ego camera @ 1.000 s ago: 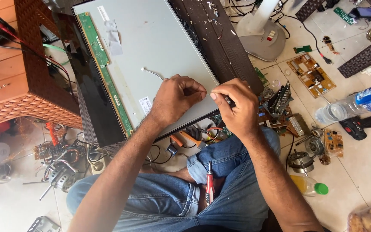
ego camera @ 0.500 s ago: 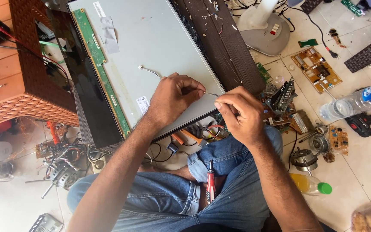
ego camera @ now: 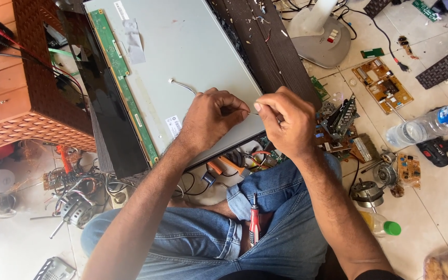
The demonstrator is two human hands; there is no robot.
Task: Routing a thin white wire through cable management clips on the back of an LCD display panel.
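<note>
From my remote seat I check the containers first: a clear plastic water bottle [ego camera: 434, 124] with a blue label lies on its side on the tiled floor at about three o'clock from the hands, holding what looks like a little water, and a small bottle with a green cap [ego camera: 380, 224] lies at five o'clock with yellowish liquid in it; a clear bag [ego camera: 447, 264] in the corner at five o'clock holds brownish pieces I can't identify. My left hand [ego camera: 211, 120] rests on the grey metal back of the display panel [ego camera: 182, 62], its fingers curled shut on the end of a thin white wire [ego camera: 182, 85] that runs off toward ten o'clock across the panel. My right hand [ego camera: 286, 124] sits just beside it at three o'clock, fingertips pinched together on a fine strand (too thin for me to tell what it is) stretched between the two hands. So the wire lies under and just left of both grips, touching the panel. A green circuit strip [ego camera: 120, 78] runs along the panel's left edge, and a red-handled screwdriver [ego camera: 254, 228] lies on the jeans at six o'clock.
</note>
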